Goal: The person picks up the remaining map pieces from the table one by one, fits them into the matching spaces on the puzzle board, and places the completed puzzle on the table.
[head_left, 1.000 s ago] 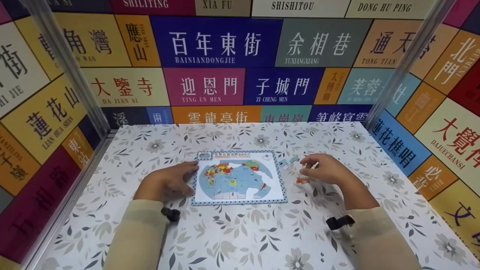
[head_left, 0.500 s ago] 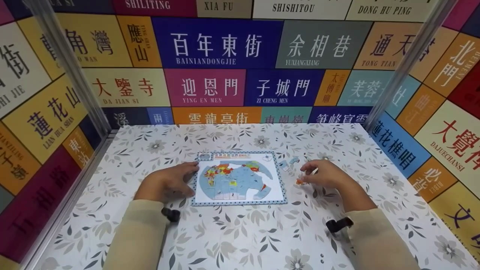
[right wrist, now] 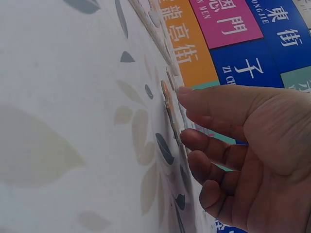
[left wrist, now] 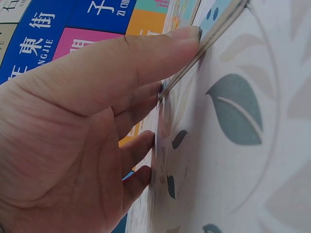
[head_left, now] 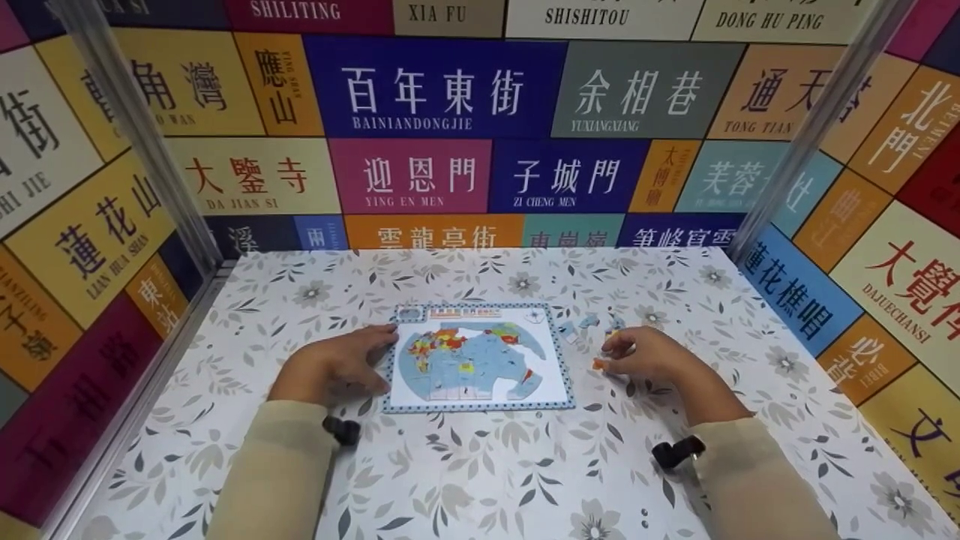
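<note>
A world-map jigsaw puzzle board (head_left: 556, 375) with a dotted blue border lies flat on the table. My left hand (head_left: 341, 358) rests at its left edge; in the left wrist view the thumb (left wrist: 180, 46) touches that edge, with the other fingers spread behind. To the right of the board, my right hand (head_left: 651, 351) hovers low over a small orange puzzle piece (head_left: 598, 364). The right wrist view shows this piece edge-on, low over the table, with the thumb (right wrist: 194, 97) and index fingertip close to it; contact is hard to make out.
Several loose blue puzzle pieces (head_left: 589, 320) lie off the board's upper right corner. Another piece (head_left: 613, 327) sits just beyond the right fingers. A floral cloth (head_left: 450, 480) covers the table, and panels with printed characters (head_left: 416, 172) stand around it.
My right hand has dropped slightly toward me, and the orange piece has shifted a little left. A piece beyond the right fingers has come into sight. The left hand and board stay put.
</note>
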Demonstrator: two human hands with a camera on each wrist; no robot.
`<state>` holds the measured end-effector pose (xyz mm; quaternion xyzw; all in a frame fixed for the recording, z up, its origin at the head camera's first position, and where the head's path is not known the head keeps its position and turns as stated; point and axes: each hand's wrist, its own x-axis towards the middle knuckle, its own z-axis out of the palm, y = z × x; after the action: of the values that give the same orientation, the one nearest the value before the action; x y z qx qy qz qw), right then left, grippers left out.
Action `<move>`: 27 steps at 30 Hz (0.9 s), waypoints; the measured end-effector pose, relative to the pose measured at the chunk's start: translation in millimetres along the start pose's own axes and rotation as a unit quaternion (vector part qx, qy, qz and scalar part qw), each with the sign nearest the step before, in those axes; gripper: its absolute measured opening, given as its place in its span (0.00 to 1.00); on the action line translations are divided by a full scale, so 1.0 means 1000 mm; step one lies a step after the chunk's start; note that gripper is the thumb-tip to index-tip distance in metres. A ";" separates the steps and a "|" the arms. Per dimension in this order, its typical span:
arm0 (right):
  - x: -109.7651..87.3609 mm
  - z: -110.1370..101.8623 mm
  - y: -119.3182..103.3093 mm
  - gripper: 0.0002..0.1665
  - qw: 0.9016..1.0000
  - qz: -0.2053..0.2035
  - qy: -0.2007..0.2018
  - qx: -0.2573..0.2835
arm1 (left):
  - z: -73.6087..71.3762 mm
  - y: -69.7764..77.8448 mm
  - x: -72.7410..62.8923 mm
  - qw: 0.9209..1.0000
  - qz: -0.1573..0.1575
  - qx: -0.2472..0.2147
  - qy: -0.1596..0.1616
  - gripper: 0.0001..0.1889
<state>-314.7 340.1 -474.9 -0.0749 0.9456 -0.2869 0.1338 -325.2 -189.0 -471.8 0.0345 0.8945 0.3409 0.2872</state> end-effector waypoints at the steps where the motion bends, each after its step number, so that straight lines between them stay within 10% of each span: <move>1: 0.000 0.001 0.000 0.22 1.000 0.000 -0.001 0.000 | 0.000 0.000 0.000 1.000 -0.003 -0.005 -0.001 0.58; 27: 0.003 0.007 0.003 0.19 0.999 0.008 -0.019 0.034 | 0.000 0.001 -0.001 1.000 -0.005 -0.002 0.003 0.57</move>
<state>-316.1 338.6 -482.9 -0.0679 0.9333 -0.3159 0.1566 -324.2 -188.4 -470.9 0.0284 0.8950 0.3410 0.2862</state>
